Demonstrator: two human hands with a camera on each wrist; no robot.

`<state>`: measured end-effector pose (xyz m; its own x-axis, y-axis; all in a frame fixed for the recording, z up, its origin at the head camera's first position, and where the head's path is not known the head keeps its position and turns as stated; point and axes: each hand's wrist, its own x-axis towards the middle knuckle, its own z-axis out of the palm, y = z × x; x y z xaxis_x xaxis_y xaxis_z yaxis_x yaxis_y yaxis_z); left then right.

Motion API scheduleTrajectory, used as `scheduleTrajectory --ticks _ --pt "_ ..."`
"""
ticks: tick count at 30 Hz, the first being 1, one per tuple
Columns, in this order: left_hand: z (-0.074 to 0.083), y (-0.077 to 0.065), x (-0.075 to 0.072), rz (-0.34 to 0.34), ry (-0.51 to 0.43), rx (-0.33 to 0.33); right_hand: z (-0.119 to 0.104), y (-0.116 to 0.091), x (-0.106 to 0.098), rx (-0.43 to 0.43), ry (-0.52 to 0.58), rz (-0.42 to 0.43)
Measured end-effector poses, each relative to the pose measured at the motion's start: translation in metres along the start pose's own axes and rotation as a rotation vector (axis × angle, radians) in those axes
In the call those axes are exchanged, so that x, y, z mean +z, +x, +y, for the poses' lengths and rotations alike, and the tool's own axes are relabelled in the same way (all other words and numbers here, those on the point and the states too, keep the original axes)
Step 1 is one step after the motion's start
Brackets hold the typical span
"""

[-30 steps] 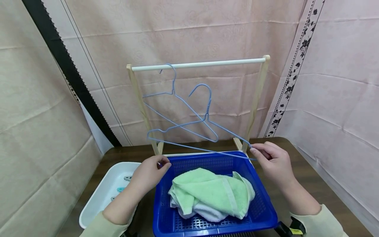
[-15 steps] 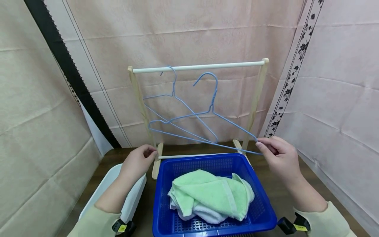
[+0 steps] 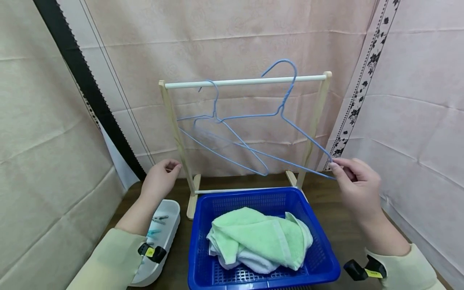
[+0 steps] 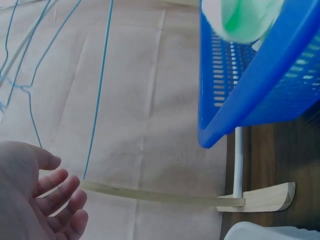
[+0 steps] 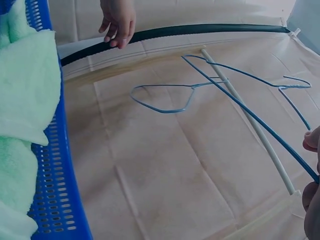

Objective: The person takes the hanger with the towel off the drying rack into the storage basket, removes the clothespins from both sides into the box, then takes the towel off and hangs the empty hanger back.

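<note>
My right hand pinches the lower right corner of a blue wire hanger, and its hook stands at the height of the rack's white rod. I cannot tell if the hook touches the rod. A second blue hanger hangs on the rod near the left end, partly overlapped by the held one. Left of the rack my left hand is raised with relaxed fingers and nothing in it; the left wrist view shows its fingers loosely bent. In the right wrist view, the held hanger reaches out from the fingertips.
A blue plastic basket with green and white towels stands before the rack. To its left is a white tray holding several clothespins, partly hidden by my left forearm. The rack's wooden left foot lies between them.
The right hand has lifted the hanger up and to the right, its hook rising to the rod. My left hand has moved up and left, away from the basket.
</note>
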<state>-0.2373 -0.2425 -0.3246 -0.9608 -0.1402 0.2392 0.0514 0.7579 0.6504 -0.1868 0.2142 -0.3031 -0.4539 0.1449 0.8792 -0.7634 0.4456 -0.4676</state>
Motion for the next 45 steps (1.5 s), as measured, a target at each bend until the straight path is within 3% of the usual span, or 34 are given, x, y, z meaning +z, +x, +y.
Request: scheduleTrajectory --ticks 12,20,29,33,45 --pt "-0.005 0.018 0.005 0.032 -0.127 -0.062 0.025 0.007 -0.023 0.150 -0.053 0.164" --pt "-0.005 0.025 0.005 0.066 -0.173 -0.041 0.028 0.006 -0.036 0.199 -0.086 0.215" --pt "-0.007 0.034 0.009 0.092 -0.207 -0.032 0.028 -0.001 -0.039 0.241 -0.149 0.196" --pt "-0.007 0.037 0.011 0.097 -0.219 -0.027 0.025 -0.003 -0.036 0.244 -0.192 0.155" --pt "-0.007 0.048 0.017 0.103 -0.251 0.029 0.047 -0.002 -0.032 0.229 -0.281 0.004"
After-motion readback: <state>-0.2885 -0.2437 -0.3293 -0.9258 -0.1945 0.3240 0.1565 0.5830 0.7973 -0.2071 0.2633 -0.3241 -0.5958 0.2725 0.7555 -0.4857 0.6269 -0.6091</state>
